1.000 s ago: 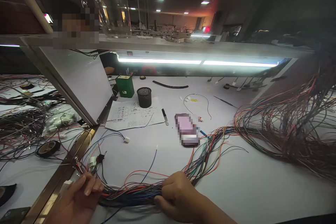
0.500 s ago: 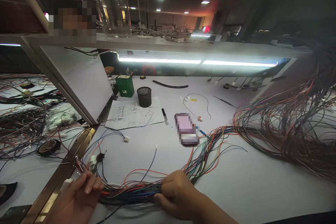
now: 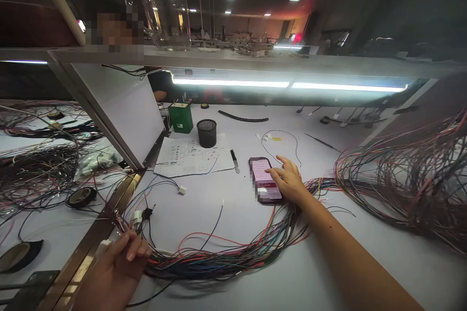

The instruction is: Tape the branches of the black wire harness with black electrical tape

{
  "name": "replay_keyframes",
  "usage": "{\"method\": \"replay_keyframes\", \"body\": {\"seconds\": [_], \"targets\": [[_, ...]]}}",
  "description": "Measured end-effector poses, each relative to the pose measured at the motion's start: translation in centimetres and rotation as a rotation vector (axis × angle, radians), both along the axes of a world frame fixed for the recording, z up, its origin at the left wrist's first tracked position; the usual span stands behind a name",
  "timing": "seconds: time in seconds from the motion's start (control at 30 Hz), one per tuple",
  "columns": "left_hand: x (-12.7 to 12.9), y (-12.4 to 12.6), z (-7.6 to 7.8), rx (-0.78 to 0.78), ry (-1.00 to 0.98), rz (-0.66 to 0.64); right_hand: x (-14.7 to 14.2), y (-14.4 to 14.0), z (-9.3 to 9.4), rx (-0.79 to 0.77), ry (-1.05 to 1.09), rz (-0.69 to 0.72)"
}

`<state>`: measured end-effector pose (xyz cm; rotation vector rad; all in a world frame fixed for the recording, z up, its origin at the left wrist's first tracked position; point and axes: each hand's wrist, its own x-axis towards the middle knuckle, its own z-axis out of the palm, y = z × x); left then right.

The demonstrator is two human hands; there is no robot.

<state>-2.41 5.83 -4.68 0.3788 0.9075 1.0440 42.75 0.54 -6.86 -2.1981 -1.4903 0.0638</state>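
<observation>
Across the white bench point(image 3: 226, 204) a thick bundle point(image 3: 226, 260) of thin coloured wires — red, blue, black, green — curves from the near left edge up toward the right, where it joins a big loose tangle point(image 3: 404, 180) of the same wire. The left hand point(image 3: 118, 265) is closed around the bundle's near end, fingers curled over it, beside small white and black connectors point(image 3: 140, 215) at the wire tips. The right hand point(image 3: 288, 180) lies well apart from that end, reaching over the bundle to a phone point(image 3: 264, 182); its fingers are spread flat and loose, holding nothing, fingertips touching the phone's lit screen.

Beyond the phone lie a printed sheet point(image 3: 193, 156) with diagrams, a black mesh cup point(image 3: 206, 133) standing on its far edge, a green box point(image 3: 180, 117), a small dark blade-like tool point(image 3: 235, 161), a thin looped wire point(image 3: 282, 143) and a length of black tube point(image 3: 243, 117). A slanted white panel point(image 3: 120, 107) with a brassy metal strip point(image 3: 98, 233) at its foot walls off the left side; past it are more dark wire heaps point(image 3: 36, 175) and rolls of black tape point(image 3: 80, 197). A shelf point(image 3: 255, 60) with a bright strip lamp point(image 3: 288, 85) beneath crosses overhead, a clear glass jug point(image 3: 164, 5) standing on it.
</observation>
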Motion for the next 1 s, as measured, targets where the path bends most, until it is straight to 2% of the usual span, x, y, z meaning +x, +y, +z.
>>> {"method": "replay_keyframes", "body": {"seconds": [0.13,0.3,0.37,0.47,0.5,0.57,0.67,0.73,0.83,1.0], "targets": [[-0.3,0.0,-0.3,0.024,0.008,-0.011,0.9,1.6,-0.5,-0.071,-0.01,-0.038],[-0.6,0.0,-0.7,0.038,-0.019,-0.043,1.4,2.5,0.3,-0.048,0.041,-0.079],[-0.5,0.0,-0.6,0.049,-0.023,-0.051,0.8,1.9,0.9,0.045,0.062,-0.103],[-0.3,-0.1,-0.3,0.051,-0.018,-0.05,-2.4,-0.8,2.3,0.333,0.173,-0.09],[-0.2,-0.1,-0.2,0.049,-0.016,-0.048,-4.1,-2.0,2.8,0.408,0.214,-0.044],[-0.2,-0.1,-0.1,0.045,-0.008,-0.04,-8.5,-4.8,3.8,0.414,0.257,0.182],[-0.2,-0.1,-0.1,0.047,-0.001,-0.039,-15.3,-7.8,4.6,0.403,0.103,0.621],[-0.3,-0.1,-0.3,0.055,-0.005,-0.054,-18.8,-8.4,4.3,0.534,0.002,0.84],[-0.4,-0.1,-0.5,0.064,-0.01,-0.072,-21.5,-8.0,3.0,0.59,-0.009,0.957],[-0.4,-0.3,-0.5,0.094,-0.014,-0.068,-21.9,-7.5,0.8,0.523,0.083,0.993]]}}
